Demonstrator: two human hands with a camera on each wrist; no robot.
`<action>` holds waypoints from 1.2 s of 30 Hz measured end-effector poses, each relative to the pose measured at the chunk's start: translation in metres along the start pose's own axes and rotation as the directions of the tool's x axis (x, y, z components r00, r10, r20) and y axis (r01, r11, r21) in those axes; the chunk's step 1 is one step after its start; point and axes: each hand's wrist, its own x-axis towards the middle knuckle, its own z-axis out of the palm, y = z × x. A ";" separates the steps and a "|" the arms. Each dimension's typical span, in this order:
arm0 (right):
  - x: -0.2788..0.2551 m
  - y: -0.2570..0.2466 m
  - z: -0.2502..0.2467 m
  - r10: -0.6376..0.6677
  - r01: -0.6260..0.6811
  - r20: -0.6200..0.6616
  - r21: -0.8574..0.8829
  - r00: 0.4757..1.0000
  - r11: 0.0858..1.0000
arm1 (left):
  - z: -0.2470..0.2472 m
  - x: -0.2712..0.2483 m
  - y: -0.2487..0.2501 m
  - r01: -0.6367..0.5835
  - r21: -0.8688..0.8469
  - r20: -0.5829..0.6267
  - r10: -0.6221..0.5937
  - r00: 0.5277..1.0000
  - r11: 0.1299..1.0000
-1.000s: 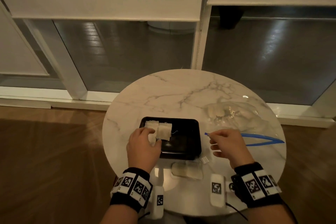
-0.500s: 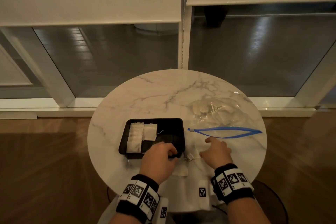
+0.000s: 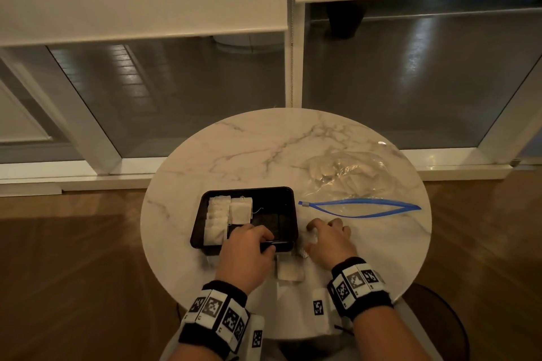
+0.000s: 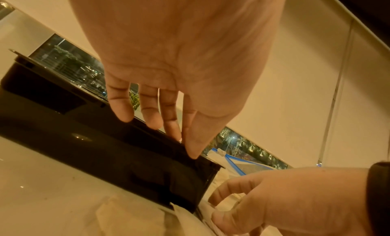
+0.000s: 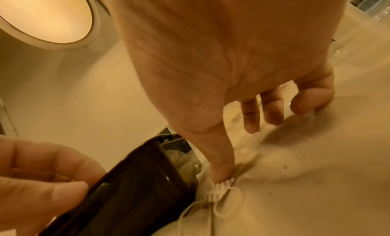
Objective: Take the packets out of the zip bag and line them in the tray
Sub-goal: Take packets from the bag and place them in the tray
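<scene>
Tray steadied while a loose packet is picked up beside it.

The round tabletop (image 3: pixel 234 149) carries the zip bag (image 3: pixel 349 176), unzipped with packets inside. The black tray (image 3: pixel 289 202) holds packets (image 3: pixel 218 218) lined along its left side. The left hand (image 3: pixel 246 246) lies relaxed on the tray's near rim, likely bracing it. The right hand (image 3: pixel 330 239) pinches a packet's string tag (image 5: pixel 219 188), its grip seemingly ready to lift.

A glossy black rectangular plastic tray (image 3: pixel 289 215) sits on the round white bench (image 3: pixel 264 149) veined in grey. White paper packets (image 3: pixel 218 220) fill the tray's left side; right of the tray, the clear zip bag (image 3: pixel 352 176) has a blue seal.
</scene>
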 end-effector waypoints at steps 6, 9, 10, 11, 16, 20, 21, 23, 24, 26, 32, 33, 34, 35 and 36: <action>0.007 0.009 0.003 0.070 -0.066 -0.044 0.090 0.997 0.994 | 0.000 0.000 0.000 -0.002 -0.007 -0.003 0.002 1.000 1.000; 0.009 0.015 0.004 0.101 -0.084 -0.096 0.162 0.990 0.983 | -0.001 -0.001 0.001 -0.003 -0.019 -0.009 0.003 1.000 1.000; 0.010 0.016 0.004 0.110 -0.090 -0.106 0.181 0.988 0.979 | -0.001 -0.001 0.001 -0.002 -0.020 -0.010 0.002 1.000 1.000; 0.010 0.017 0.005 0.113 -0.090 -0.110 0.198 0.988 0.976 | -0.002 -0.001 0.001 0.001 -0.023 -0.011 -0.001 1.000 1.000; 0.014 0.018 0.007 0.103 -0.082 -0.103 0.188 0.989 0.979 | -0.002 -0.001 0.001 0.011 -0.037 0.000 -0.011 1.000 0.999; 0.014 0.016 0.005 0.075 -0.061 -0.101 0.139 0.992 0.989 | -0.003 -0.001 0.001 0.023 -0.045 0.006 -0.023 1.000 0.999; 0.013 0.016 0.005 0.070 -0.057 -0.098 0.131 0.993 0.990 | -0.003 -0.001 0.001 0.025 -0.046 0.006 -0.025 1.000 0.999; 0.012 0.016 0.004 0.057 -0.045 -0.102 0.119 0.993 0.992 | -0.003 -0.001 0.001 0.028 -0.050 0.011 -0.028 1.000 0.998; 0.013 0.017 0.003 0.047 -0.035 -0.103 0.113 0.994 0.993 | -0.003 -0.001 0.001 0.030 -0.053 0.014 -0.030 0.999 0.998; 0.012 0.018 0.002 0.036 -0.026 -0.095 0.099 0.995 0.995 | -0.004 -0.001 0.001 0.032 -0.057 0.016 -0.031 0.999 0.998; 0.011 0.019 0.000 0.033 -0.022 -0.112 0.100 0.993 0.995 | -0.005 -0.001 0.002 0.037 -0.062 0.015 -0.037 0.999 0.997; 0.011 0.019 0.000 0.038 -0.028 -0.095 0.105 0.995 0.994 | -0.005 0.000 0.002 0.039 -0.065 0.017 -0.038 0.999 0.997; 0.010 0.020 0.000 0.038 -0.030 -0.072 0.109 0.997 0.994 | -0.005 0.000 0.002 0.039 -0.066 0.017 -0.038 0.999 0.997; 0.009 0.019 0.001 0.047 -0.043 -0.046 0.097 0.998 0.994 | -0.005 0.000 0.002 0.040 -0.066 0.017 -0.039 0.999 0.997; 0.008 0.018 0.001 0.048 -0.044 -0.040 0.076 0.998 0.996 | -0.005 0.000 0.002 0.042 -0.064 0.017 -0.041 0.999 0.997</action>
